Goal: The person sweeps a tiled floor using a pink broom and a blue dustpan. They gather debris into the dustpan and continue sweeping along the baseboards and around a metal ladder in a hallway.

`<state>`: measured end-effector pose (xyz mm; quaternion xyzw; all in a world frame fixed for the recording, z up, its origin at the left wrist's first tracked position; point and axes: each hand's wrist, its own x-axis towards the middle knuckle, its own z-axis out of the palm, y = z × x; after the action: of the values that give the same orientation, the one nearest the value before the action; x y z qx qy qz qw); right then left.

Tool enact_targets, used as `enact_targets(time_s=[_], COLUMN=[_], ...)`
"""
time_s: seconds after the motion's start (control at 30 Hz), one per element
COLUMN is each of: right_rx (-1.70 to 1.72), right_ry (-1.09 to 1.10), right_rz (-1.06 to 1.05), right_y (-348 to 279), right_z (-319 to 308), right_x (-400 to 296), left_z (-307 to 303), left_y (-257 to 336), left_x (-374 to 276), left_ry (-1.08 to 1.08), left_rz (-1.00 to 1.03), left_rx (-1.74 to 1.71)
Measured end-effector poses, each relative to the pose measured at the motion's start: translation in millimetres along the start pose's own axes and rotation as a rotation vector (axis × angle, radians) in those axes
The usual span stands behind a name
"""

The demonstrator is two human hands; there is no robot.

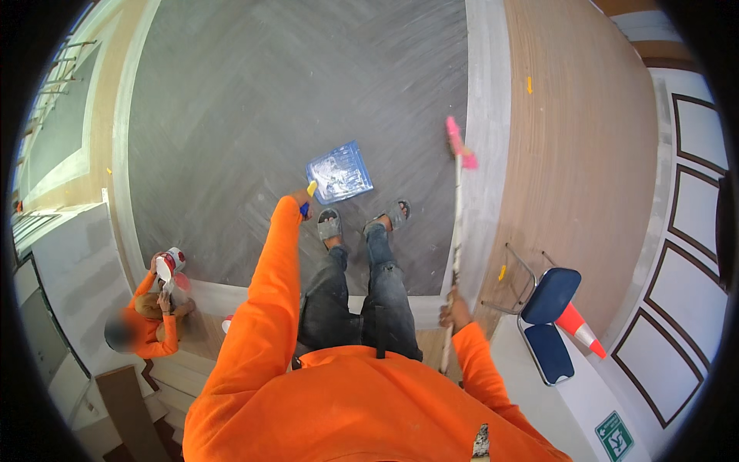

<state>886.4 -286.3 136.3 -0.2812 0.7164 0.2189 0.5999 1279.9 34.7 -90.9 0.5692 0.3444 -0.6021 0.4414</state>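
My left hand (pixel 304 203) is closed around the handle of a blue plastic dustpan (pixel 340 172), which has a yellow part near my fingers. White dust or residue covers much of the pan, which is over the grey floor (pixel 277 104) just in front of my feet. In my right hand (pixel 456 312) is the long pale stick of a broom (pixel 458 213). Its pink head (pixel 460 144) with bristles is out ahead to the right, near the edge where the grey floor meets a pale border strip (pixel 488 115).
At the left a co-worker (pixel 144 323) in orange crouches and handles a white and red bucket (pixel 171 263). To the right are a chair with blue padding (pixel 551 294) and an orange traffic cone (pixel 580 328). A brown board (pixel 130 413) lies at the lower left.
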Motion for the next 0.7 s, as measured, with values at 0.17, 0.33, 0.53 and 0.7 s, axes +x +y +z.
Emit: enact_targets(time_s=[0.17,0.33,0.53,0.7], right_rx=[0.088,0.149,0.016,-0.159], right_ry=[-0.389,-0.460,-0.107,-0.036], right_rz=[0.202,0.117,-0.031,-0.245], right_y=[81,106,91,37], right_z=[75,108,84,79], right_x=[-101,-169,-178,-102], left_z=[25,22,-59,-99], left_y=[21,29,5,-5], left_x=[18,22,31,15], left_ry=[0.200,0.158,0.055,0.009], left_rz=[-0.012,0.078,0.009,-0.093], left_rx=[0.123,0.288,-0.011,-0.136])
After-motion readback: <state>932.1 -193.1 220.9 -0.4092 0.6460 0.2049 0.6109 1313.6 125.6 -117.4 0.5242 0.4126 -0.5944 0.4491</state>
